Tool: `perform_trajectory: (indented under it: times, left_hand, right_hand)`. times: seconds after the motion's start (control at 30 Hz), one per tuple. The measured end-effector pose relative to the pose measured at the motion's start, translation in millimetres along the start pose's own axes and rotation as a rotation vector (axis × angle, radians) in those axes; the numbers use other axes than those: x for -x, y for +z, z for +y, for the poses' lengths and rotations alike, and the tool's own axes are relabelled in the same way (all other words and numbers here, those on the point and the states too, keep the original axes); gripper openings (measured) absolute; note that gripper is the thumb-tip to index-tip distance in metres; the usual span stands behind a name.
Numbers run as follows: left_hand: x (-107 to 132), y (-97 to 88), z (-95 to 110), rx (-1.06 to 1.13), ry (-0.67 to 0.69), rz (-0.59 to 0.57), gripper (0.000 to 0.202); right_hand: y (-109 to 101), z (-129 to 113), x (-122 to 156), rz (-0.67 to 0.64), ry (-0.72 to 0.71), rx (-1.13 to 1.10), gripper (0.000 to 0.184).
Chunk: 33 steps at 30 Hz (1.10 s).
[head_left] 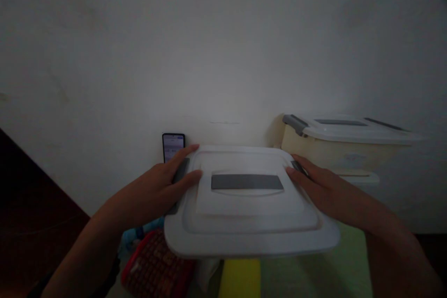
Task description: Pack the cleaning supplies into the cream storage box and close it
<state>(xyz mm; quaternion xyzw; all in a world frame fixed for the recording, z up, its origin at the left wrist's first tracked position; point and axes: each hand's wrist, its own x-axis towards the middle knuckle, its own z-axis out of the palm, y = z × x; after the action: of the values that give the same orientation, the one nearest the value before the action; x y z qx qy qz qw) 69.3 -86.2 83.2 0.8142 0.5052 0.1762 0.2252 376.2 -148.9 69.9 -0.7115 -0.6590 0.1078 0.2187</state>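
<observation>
A white storage box lid (251, 226) with a grey handle strip fills the lower middle of the view, roughly level. My left hand (164, 184) grips its left side by a grey latch, thumb on top. On the opposite side, my right hand (314, 186) holds the edge at the other latch, its thumb also on top. Whether a box body is under the lid is hidden from above. A phone (173, 144) leans upright against the wall just behind my left hand.
A cream storage box (342, 156) with a white lid stands at the right by the wall (223, 56). Below the held lid are a red patterned bag (157, 263), a yellow item (240, 279) and a green surface (335, 265). Something blue lies left, partly covered.
</observation>
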Motion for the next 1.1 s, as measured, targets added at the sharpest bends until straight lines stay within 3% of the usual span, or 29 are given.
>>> perform_trajectory:
  times: [0.17, 1.1]
  left_hand:
    - [-3, 0.9, 1, -0.023, -0.032, -0.083, 0.071]
    - [-2, -4.1, 0, -0.078, -0.048, -0.059, 0.068]
  right_hand:
    - [0, 1, 0, -0.036, 0.022, 0.023, 0.066]
    - [2, -10, 2, -0.086, 0.003, 0.056, 0.068]
